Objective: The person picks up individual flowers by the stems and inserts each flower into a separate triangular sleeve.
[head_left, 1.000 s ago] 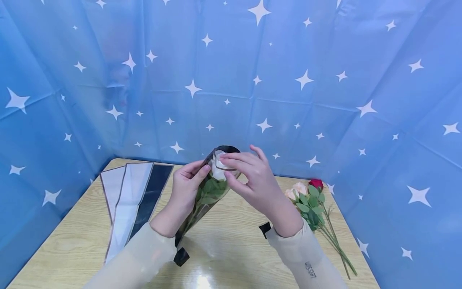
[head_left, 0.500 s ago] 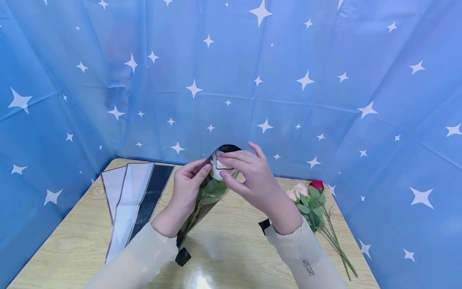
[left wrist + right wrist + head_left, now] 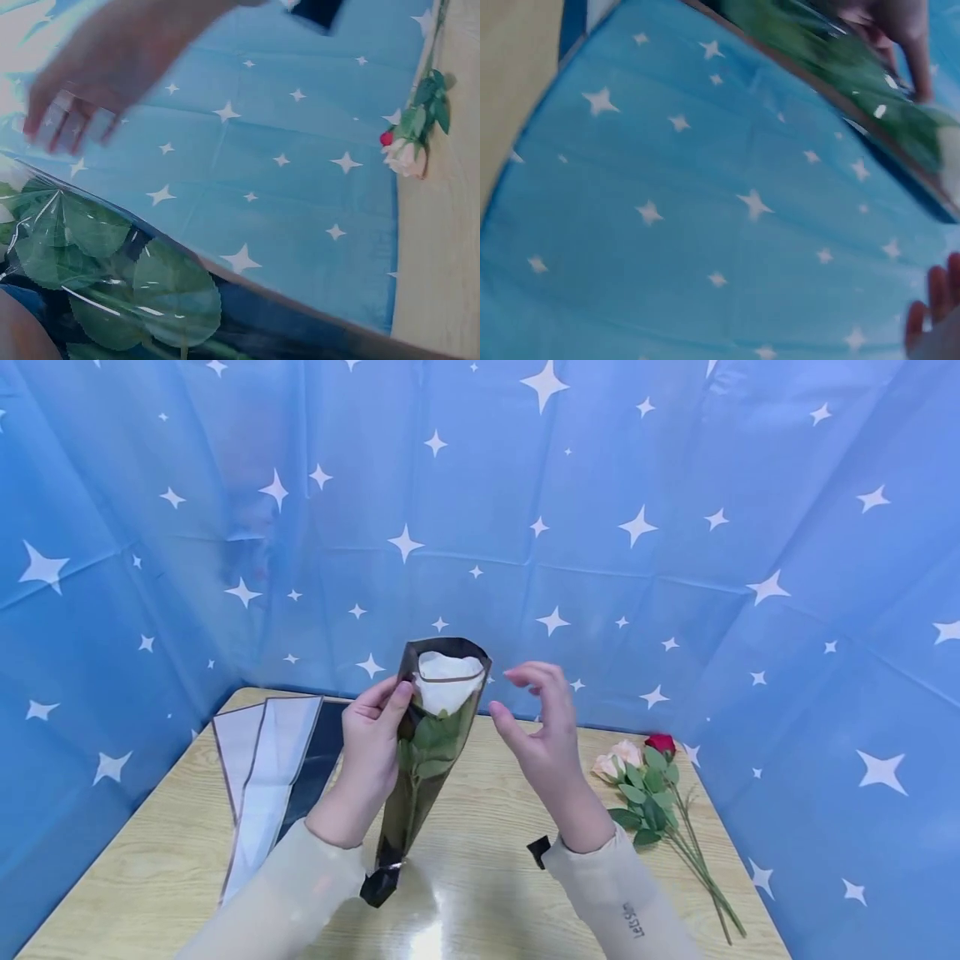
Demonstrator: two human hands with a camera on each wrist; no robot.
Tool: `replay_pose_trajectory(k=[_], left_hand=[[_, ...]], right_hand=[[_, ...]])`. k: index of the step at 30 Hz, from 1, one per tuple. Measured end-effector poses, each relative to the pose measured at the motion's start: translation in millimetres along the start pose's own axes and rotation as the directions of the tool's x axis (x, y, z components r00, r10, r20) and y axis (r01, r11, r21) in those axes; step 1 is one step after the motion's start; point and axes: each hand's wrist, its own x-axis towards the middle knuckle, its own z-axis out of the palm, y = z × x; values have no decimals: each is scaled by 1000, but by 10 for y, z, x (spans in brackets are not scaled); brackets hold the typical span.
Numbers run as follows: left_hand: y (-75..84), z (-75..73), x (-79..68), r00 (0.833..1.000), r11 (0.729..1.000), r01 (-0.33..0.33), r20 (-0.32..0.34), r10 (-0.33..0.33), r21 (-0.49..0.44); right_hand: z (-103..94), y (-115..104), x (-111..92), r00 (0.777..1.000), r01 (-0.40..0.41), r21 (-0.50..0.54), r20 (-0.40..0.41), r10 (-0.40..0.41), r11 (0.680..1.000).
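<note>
A white rose [image 3: 448, 693] with green leaves stands inside a clear flower sleeve [image 3: 431, 768] with a black back and dark-edged mouth. My left hand [image 3: 371, 756] grips the sleeve's left edge near the bloom, thumb in front. It leans slightly, its narrow foot low over the table. To the right of its mouth, my right hand [image 3: 547, 739] is raised with bent, spread fingers and holds nothing. In the left wrist view, leaves [image 3: 97, 255] show through the shiny film. The right wrist view has my right fingers [image 3: 937, 296] apart from the sleeve's edge.
Flat white sleeves [image 3: 277, 760] and a black one [image 3: 318, 752] lie fanned at the table's left. On the right lie peach roses [image 3: 618, 758] and a red rose [image 3: 660, 744], stems toward me. A blue star-printed curtain [image 3: 480, 527] encloses the back and sides.
My right hand has come away from the sleeve's mouth and moved right. The left hand has turned the sleeve more upright, and the whole bloom now shows.
</note>
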Motion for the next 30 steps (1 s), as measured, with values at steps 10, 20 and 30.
replay_pose_trajectory(k=[10,20,30], left_hand=[[49,31,-48,999,997,36,30,-34,-69],[11,-3,-62,995,999,25,100,-22,-27],[19,-12,-34,996,1000,-17,88,15,24]], right_hand=[[137,45,-137,910,-415,150,64,411,897],[174,70,-110,910,-381,260,-66,410,887],[174,117,-123,902,-348,367,-119,415,863]])
